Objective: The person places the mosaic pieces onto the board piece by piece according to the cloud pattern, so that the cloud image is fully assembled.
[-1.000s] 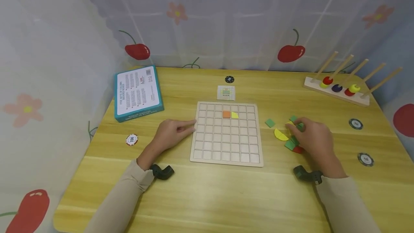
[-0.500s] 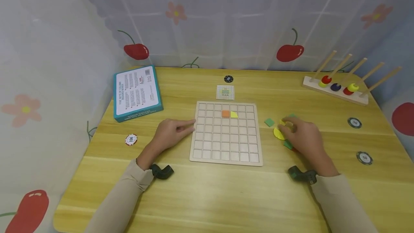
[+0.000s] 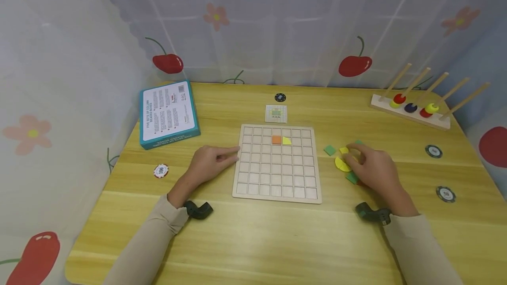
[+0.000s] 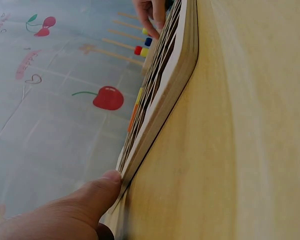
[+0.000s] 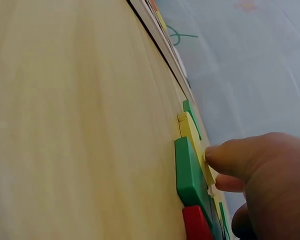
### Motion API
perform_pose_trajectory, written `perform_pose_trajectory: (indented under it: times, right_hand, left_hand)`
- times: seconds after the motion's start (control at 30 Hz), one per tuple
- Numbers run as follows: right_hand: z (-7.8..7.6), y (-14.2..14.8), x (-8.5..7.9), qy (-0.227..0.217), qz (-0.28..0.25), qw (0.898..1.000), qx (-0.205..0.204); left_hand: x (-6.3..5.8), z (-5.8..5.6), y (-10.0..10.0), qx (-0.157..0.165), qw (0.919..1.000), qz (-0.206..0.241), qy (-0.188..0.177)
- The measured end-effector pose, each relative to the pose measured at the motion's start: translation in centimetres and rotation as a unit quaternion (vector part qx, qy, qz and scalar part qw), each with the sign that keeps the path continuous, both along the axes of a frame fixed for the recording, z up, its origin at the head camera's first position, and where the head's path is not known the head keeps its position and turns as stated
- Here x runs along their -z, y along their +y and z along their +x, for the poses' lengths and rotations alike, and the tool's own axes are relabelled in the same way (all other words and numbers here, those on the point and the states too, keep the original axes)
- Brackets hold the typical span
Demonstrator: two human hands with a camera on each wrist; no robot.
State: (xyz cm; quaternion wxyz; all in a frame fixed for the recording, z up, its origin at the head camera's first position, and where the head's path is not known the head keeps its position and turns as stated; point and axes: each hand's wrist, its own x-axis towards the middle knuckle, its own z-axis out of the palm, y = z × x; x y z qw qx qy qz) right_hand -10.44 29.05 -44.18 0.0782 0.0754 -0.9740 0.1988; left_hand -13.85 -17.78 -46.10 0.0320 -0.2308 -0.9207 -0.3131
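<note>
In the head view my left hand (image 3: 207, 163) lies beside the gridded wooden board (image 3: 276, 192), index finger and thumb straight against its left edge. The left wrist view shows the thumb (image 4: 102, 192) at the board's rim. An orange square tile (image 3: 276, 140) and a yellow quarter-circle tile (image 3: 286, 140) sit side by side in the second row. To the right of the board, my right hand (image 3: 376, 168) pinches a small yellow tile (image 3: 343, 150) over the loose tiles. Just below are yellow rounded tiles (image 3: 342, 164). Green tiles (image 3: 351, 178) and a red tile (image 5: 196, 224) are partly hidden by the hand.
A small pattern card (image 3: 276, 113) and a black poker chip (image 3: 280, 97) lie behind the board. A teal box (image 3: 170, 113) stands at the back left, a pegged bead stand (image 3: 409, 111) at the back right. More chips (image 3: 161, 170) lie at both sides.
My right hand has shifted left across the tile pile, bringing the small yellow tile left, above the yellow rounded tiles. The left hand has stayed at the board's edge.
</note>
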Motion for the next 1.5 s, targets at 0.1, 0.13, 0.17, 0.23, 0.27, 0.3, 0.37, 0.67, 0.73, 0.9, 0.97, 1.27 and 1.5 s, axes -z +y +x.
perform_pose_trajectory:
  times: [0.1, 0.13, 0.17, 0.23, 0.27, 0.3, 0.37, 0.67, 0.73, 0.9, 0.97, 1.27, 1.5]
  right_hand:
    - [-0.1, -0.1, 0.0, -0.014, 0.003, 1.0, 0.0]
    - [-0.1, -0.1, -0.1, -0.017, 0.005, 1.0, 0.001]
    - [-0.1, -0.1, -0.1, -0.021, 0.006, 1.0, 0.002]
    - [-0.2, -0.2, -0.2, -0.027, 0.008, 1.0, 0.004]
    - [-0.2, -0.2, -0.2, -0.029, 0.008, 1.0, 0.004]
    - [-0.3, -0.2, -0.3, -0.031, 0.007, 0.999, 0.005]
    - [-0.3, -0.3, -0.4, -0.033, 0.003, 0.999, 0.006]
    - [-0.8, -2.3, -1.3, -0.041, -0.053, 0.998, -0.004]
    - [-1.1, -3.2, -1.3, -0.037, -0.067, 0.997, -0.02]
    - [-1.8, -5.8, -0.8, -0.045, -0.083, 0.994, -0.061]
    - [-2.1, -6.8, -0.6, -0.055, -0.086, 0.992, -0.076]
    - [-3.3, -9.5, -0.4, -0.095, -0.079, 0.985, -0.119]
    - [-3.4, -9.6, 0.5, -0.066, -0.092, 0.983, -0.144]
  left_hand:
    - [0.0, 0.0, -0.1, -0.001, 1.0, 0.0, -0.001]
    - [0.0, 0.0, -0.1, -0.002, 1.0, -0.001, -0.001]
    - [0.1, 0.0, -0.1, -0.002, 1.0, -0.002, -0.001]
    - [0.0, 0.0, -0.1, -0.002, 1.0, 0.0, -0.002]
    - [0.0, 0.0, -0.1, -0.001, 1.0, 0.002, -0.001]
    - [0.0, 0.1, -0.1, -0.001, 1.0, 0.003, -0.001]
    - [0.0, 0.1, -0.1, -0.001, 1.0, 0.004, -0.001]
    - [-0.2, 0.0, 0.0, 0.001, 1.0, 0.002, 0.004]
    - [-0.2, 0.0, 0.0, 0.001, 1.0, 0.001, 0.005]
    - [-0.1, 0.0, 0.0, 0.0, 1.0, 0.0, 0.003]
    - [-0.1, 0.0, 0.0, -0.001, 1.0, -0.002, 0.003]
    - [0.2, -0.1, 0.1, 0.002, 1.0, 0.0, 0.004]
    - [0.1, 0.0, 0.0, 0.001, 1.0, 0.004, 0.006]
